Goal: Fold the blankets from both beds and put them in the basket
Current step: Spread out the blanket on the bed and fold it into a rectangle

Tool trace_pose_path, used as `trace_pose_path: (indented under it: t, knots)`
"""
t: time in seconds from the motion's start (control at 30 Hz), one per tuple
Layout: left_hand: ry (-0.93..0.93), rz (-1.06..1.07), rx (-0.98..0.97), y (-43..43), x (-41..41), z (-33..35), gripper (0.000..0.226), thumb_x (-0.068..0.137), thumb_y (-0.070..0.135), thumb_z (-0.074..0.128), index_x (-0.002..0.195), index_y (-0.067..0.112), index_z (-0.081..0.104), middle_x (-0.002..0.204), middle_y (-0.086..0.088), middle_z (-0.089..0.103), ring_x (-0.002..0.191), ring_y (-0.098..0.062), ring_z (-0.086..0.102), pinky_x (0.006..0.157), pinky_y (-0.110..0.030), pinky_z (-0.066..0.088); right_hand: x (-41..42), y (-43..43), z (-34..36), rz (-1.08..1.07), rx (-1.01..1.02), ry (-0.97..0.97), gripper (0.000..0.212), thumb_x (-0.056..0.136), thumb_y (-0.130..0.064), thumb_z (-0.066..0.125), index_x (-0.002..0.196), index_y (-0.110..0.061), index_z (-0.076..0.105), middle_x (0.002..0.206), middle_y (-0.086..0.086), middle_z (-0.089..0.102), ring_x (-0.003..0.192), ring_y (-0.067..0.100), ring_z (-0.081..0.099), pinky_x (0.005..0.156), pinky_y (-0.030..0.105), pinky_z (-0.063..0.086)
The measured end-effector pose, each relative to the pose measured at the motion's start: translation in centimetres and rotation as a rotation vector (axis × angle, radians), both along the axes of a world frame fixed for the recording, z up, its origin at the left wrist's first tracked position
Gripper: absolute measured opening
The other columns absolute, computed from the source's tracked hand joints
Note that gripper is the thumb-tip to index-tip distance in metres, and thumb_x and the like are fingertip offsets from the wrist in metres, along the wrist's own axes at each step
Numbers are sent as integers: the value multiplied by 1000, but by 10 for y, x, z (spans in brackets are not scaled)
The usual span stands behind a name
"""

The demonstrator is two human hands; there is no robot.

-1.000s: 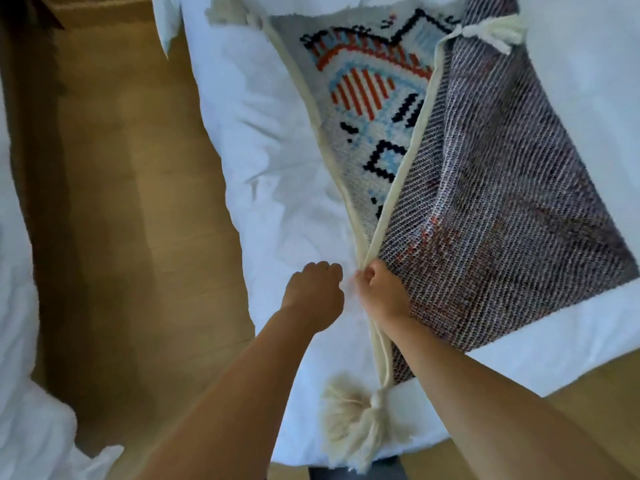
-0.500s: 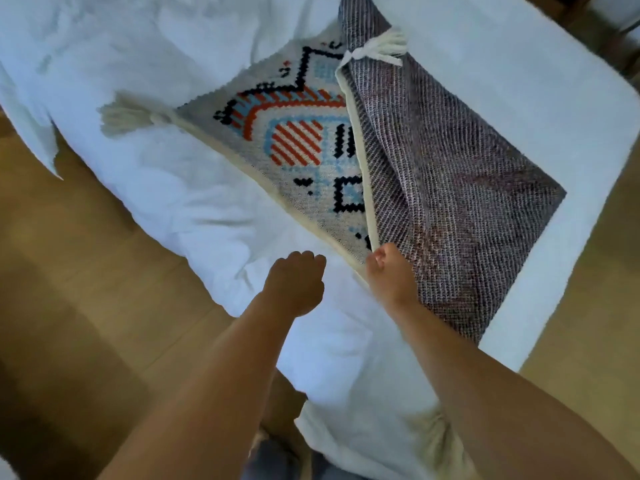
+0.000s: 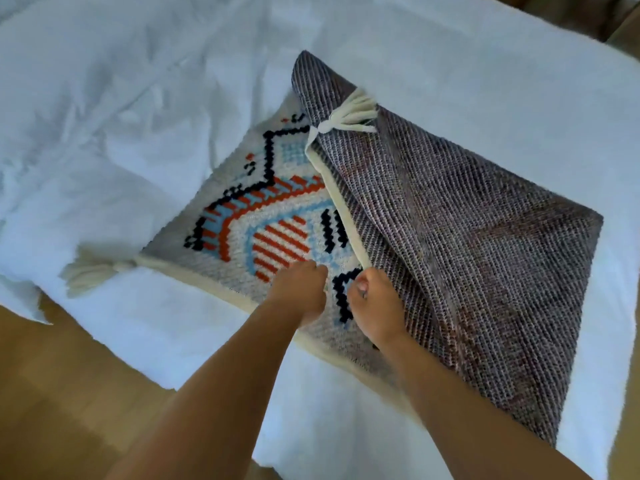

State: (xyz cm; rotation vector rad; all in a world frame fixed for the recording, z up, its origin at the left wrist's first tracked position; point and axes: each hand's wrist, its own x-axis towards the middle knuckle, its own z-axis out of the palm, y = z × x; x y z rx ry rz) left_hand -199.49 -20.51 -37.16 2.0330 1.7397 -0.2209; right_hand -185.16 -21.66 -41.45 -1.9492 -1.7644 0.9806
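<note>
A woven blanket (image 3: 277, 233) with an orange, blue and black pattern lies on the white bed (image 3: 138, 98). Its right part is folded over and shows the grey reverse side (image 3: 467, 254). My right hand (image 3: 375, 306) pinches the cream border of that folded flap near its lower end. Just left of it, my left hand (image 3: 299, 294) rests on the patterned face with its fingers curled under; whether it holds fabric is hidden. Cream tassels hang at the blanket's left corner (image 3: 90, 271) and at the flap's top corner (image 3: 351, 114). No basket is in view.
Rumpled white bedding covers the whole bed around the blanket. Wooden floor (image 3: 52, 393) shows at the lower left and a strip at the lower right (image 3: 628, 427). The bed's near edge runs diagonally under my forearms.
Both hands have moved from the blanket's near corner further onto the blanket, to the patterned face. The view has swung, so more of the bed and less floor shows.
</note>
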Motion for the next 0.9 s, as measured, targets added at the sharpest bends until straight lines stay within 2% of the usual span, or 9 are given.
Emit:
trace_pose_path:
  t: [0.1,0.2,0.37,0.47,0.57,0.63,0.73,0.9]
  knots:
    - [-21,16,16,43,-10,-3,33,90,12,44,122,12,46,117,-9,51,107,-24,48,85,-35,42,-13,36,-5,44,2,-31,18,90,-23,53,100,-8,53,102,4,47,88,21,54,75,35,48]
    - [-33,-18,23,84,-22,-11,37,87,5,46,123,10,45,118,-9,49,110,-25,45,85,-34,42,-27,67,-11,0,13,-62,23,89,-22,55,107,-8,54,106,5,46,90,20,51,77,34,48]
    - [-45,-132,57,159,-30,-23,51,81,-2,49,130,6,40,127,-11,43,118,-26,41,97,-37,42,-52,109,-20,-74,58,-139,29,85,-19,59,111,-8,53,107,7,47,100,21,45,83,34,44]
    - [15,-200,147,205,-33,-32,51,84,4,53,132,7,38,136,-12,38,127,-27,34,106,-38,33,-64,134,-23,-128,115,-211,32,83,-20,62,112,-12,52,105,4,46,98,15,40,85,30,41]
    - [156,-343,189,241,-39,-38,53,88,10,51,137,5,33,146,-13,29,140,-29,16,114,-42,17,-73,156,-22,-200,115,-275,33,84,-20,62,113,-11,53,103,4,47,96,15,40,85,30,40]
    - [288,-450,226,263,-42,-41,52,90,16,48,138,8,33,146,-12,28,140,-29,15,112,-46,17,-76,169,-22,-237,82,-334,32,86,-22,60,114,-8,54,104,8,51,97,21,45,86,33,41]
    - [437,-487,286,285,-45,-44,48,88,25,49,133,13,38,136,-10,36,127,-28,29,101,-42,29,-78,180,-24,-235,40,-408,27,93,-21,49,112,-6,57,105,11,54,99,25,48,85,36,41]
    - [537,-456,315,294,-52,-49,32,90,34,46,116,15,47,115,-6,52,105,-23,44,83,-34,35,-82,181,-25,-225,35,-490,23,96,-23,45,102,-7,60,97,7,54,88,20,49,68,26,40]
